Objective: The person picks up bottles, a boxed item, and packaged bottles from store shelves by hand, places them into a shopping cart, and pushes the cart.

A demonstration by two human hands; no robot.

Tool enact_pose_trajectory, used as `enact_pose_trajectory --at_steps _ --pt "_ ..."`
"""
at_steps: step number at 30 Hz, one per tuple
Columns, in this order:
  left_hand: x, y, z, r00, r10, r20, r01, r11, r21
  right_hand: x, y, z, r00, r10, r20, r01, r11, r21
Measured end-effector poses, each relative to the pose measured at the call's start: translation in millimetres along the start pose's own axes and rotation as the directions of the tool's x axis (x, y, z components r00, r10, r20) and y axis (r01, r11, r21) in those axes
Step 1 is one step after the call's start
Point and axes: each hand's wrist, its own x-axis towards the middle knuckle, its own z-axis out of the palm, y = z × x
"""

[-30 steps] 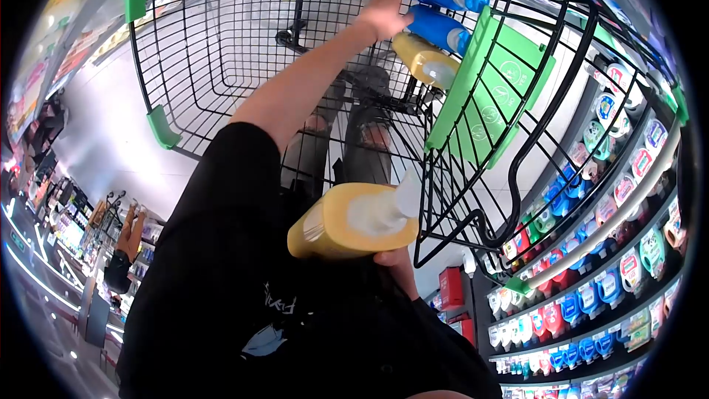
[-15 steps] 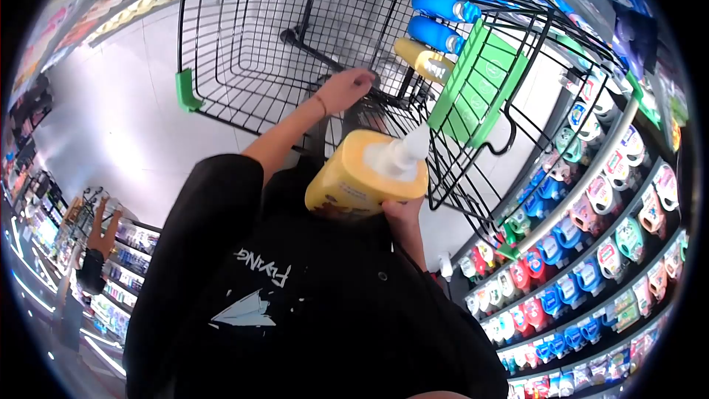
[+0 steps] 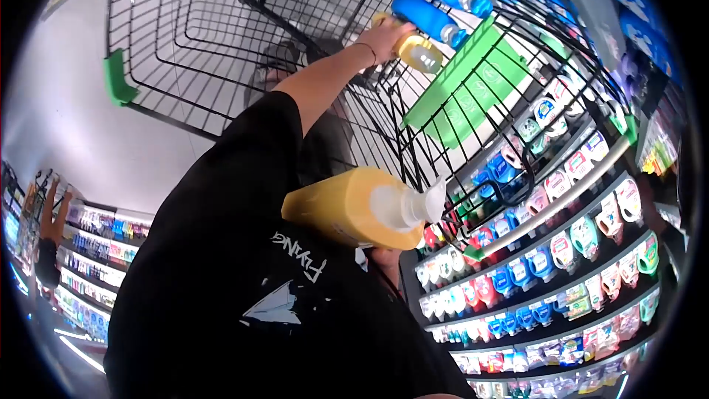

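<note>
My left hand (image 3: 385, 38) reaches into a black wire shopping cart (image 3: 170, 120), its fingers closed around a smaller yellow bottle (image 3: 419, 54) with a pale cap. Two blue bottles (image 3: 427, 18) lie side by side just beyond it, near the green plastic panel (image 3: 465, 92) of the cart. Against my black shirt, a large yellow pump bottle (image 3: 332, 207) with a white pump head is tilted over to the right. My right hand (image 3: 384, 260) grips it from its lower side, and most of those fingers are hidden behind the bottle.
Curved shelves packed with bottles (image 3: 521, 270) rise close on the right. The cart's wire basket stands in front of me, over a pale floor (image 3: 74, 114). Another person (image 3: 49, 258) is at the far left, near more lit shelves (image 3: 92, 270).
My left hand has moved from over the near side of the cart to the smaller yellow bottle and closed on it. The pump bottle has tipped further sideways; the view has shifted.
</note>
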Motion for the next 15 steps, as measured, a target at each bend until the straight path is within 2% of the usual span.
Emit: enact_pose_trajectory --at_steps 3,6,7,10,13,15 --pt "3 -11 10 0.983 0.158 -0.099 -0.153 0.987 0.048 5 11 -6 0.999 0.048 0.025 -0.049 0.999 0.020" --pt "-2 -15 9 0.985 0.158 -0.074 -0.164 0.982 -0.097 4 22 -4 0.995 0.093 0.032 -0.095 0.994 0.047" --pt "-2 -18 10 0.968 0.221 -0.115 -0.231 0.969 -0.085 5 25 -2 0.994 0.101 0.037 -0.103 0.993 0.060" --pt "-3 -13 14 0.965 0.192 -0.176 -0.197 0.980 -0.011 13 35 5 0.992 0.113 0.059 -0.118 0.990 0.082" --pt "-7 -4 8 0.990 0.092 -0.105 -0.099 0.993 -0.061 17 39 9 0.990 0.125 0.062 -0.130 0.988 0.084" --pt "-7 -6 5 0.987 0.120 -0.104 -0.130 0.987 -0.090 22 41 12 0.990 0.118 0.075 -0.124 0.989 0.084"
